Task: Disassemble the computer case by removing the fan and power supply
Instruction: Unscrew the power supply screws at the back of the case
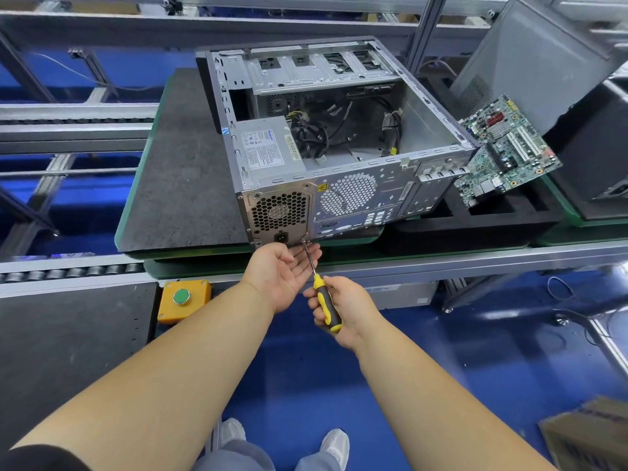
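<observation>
The computer case [339,130] lies open on its side on the dark mat [183,185], just beyond your hands, with its rear panel toward you. The power supply [268,147] sits in the near left corner of the case, directly ahead of your left hand [289,270].

Your right hand [343,307] grips the screwdriver [324,300] by its yellow-and-black handle; the tip meets the screw [303,242] at the lower right corner of the power supply's rear grille. Your left hand lies open, palm up, under the shaft, holding nothing. The step in hand appears to be freeing the power supply.

Next, keep the tip square in the screw and the left palm beneath to catch it.

The mat edge sits just under your left fingers. A circuit board [506,151] leans well off to your right. Open room lies behind your hands.
</observation>
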The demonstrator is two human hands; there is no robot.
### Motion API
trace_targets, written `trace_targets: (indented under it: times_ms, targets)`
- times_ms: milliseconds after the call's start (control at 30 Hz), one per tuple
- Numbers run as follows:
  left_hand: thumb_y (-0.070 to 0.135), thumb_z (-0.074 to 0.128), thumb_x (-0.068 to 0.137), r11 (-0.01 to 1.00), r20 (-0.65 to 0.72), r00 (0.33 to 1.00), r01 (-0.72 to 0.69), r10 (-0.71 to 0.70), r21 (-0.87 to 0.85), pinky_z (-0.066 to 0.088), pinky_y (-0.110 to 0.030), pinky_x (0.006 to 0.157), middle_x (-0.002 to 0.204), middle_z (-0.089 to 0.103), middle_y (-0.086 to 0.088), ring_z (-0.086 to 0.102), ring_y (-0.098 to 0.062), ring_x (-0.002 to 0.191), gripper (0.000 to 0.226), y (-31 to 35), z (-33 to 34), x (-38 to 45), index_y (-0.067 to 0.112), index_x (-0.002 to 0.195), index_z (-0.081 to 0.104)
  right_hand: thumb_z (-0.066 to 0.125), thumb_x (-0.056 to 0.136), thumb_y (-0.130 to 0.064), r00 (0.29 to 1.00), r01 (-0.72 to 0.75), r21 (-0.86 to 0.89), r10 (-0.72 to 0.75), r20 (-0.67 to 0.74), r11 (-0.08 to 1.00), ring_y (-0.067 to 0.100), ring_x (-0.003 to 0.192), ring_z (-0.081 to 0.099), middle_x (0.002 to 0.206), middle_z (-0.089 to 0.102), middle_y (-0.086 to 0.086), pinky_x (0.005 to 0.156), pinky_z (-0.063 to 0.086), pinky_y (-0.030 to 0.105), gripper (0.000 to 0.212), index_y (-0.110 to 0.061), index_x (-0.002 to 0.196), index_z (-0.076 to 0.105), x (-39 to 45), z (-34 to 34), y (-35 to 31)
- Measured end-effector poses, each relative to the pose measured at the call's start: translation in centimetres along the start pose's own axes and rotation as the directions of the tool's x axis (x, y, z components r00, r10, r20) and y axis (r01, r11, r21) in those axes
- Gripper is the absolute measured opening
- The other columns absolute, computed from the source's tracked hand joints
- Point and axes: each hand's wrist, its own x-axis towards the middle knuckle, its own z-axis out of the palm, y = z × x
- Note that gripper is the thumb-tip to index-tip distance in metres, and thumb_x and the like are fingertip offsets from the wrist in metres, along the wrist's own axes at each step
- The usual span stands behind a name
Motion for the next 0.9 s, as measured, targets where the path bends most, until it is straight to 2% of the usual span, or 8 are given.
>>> trace_targets:
  times_ms: [167,333,433,567,733,900]
  targets:
    - [0.0,0.036,0.061,1.0,-0.002,1.0,0.002,-0.002,-0.009,0.05,-0.035,0.089,0.12,0.066,-0.023,0.065,-0.031,0.109,0.069,-0.02,0.07,0.1,-0.01,0.128,0.052,0.049,0.102,-0.032,0.999,0.027,-0.025,-0.027,0.019,0.999,0.015,0.05,0.058,0.064,0.065,0.005,0.049,0.05,0.024,0.039,-0.003,0.087,0.069,-0.01,-0.01,-0.06]
    - [0.0,0.036,0.061,1.0,0.008,1.0,0.009,-0.009,-0.019,0.05,-0.036,0.092,0.12,0.066,-0.023,0.065,-0.031,0.109,0.069,0.01,-0.1,0.17,-0.01,0.127,0.053,0.058,0.098,-0.039,0.999,0.044,-0.064,-0.045,-0.008,0.997,0.014,0.048,0.057,0.065,0.066,0.002,0.046,0.049,0.025,0.036,-0.007,0.088,0.071,0.16,-0.19,0.66]
    - [0.0,0.036,0.061,1.0,0.012,1.0,0.013,-0.013,-0.025,0.049,-0.036,0.093,0.119,0.067,-0.023,0.066,-0.031,0.108,0.068,-0.09,-0.09,0.25,-0.01,0.126,0.054,0.064,0.094,-0.037,0.995,0.092,-0.088,-0.094,-0.016,0.992,0.013,0.048,0.055,0.062,0.064,0.0,0.048,0.049,0.025,0.029,-0.009,0.088,0.069,0.26,-0.15,0.7]
    - [0.0,0.037,0.061,1.0,0.009,1.0,0.016,-0.016,-0.027,0.05,-0.035,0.091,0.119,0.067,-0.022,0.066,-0.03,0.109,0.068,-0.15,-0.07,0.33,-0.009,0.126,0.054,0.065,0.093,-0.035,0.993,0.109,-0.089,-0.113,-0.037,0.99,0.01,0.047,0.05,0.062,0.06,-0.001,0.048,0.047,0.024,0.026,-0.01,0.087,0.066,0.25,0.05,0.72]
    - [0.0,0.036,0.062,0.999,0.011,1.0,0.016,-0.016,-0.047,0.051,-0.035,0.089,0.122,0.065,-0.023,0.064,-0.031,0.111,0.068,-0.28,0.11,0.32,-0.009,0.127,0.053,0.065,0.093,-0.038,0.986,0.116,-0.171,-0.134,-0.097,0.978,0.008,0.048,0.046,0.069,0.056,0.0,0.049,0.043,0.022,0.026,-0.014,0.085,0.064,0.23,-0.05,0.54]
    - [-0.003,0.029,0.075,0.999,0.005,1.0,0.024,-0.024,-0.043,0.051,-0.034,0.088,0.122,0.065,-0.023,0.064,-0.031,0.11,0.056,-0.34,0.2,0.43,-0.01,0.124,0.054,0.065,0.093,-0.04,0.976,0.136,-0.258,-0.174,-0.131,0.957,0.009,0.049,0.044,0.076,0.055,0.001,0.048,0.042,0.022,0.026,-0.016,0.086,0.058,0.29,0.11,0.45]
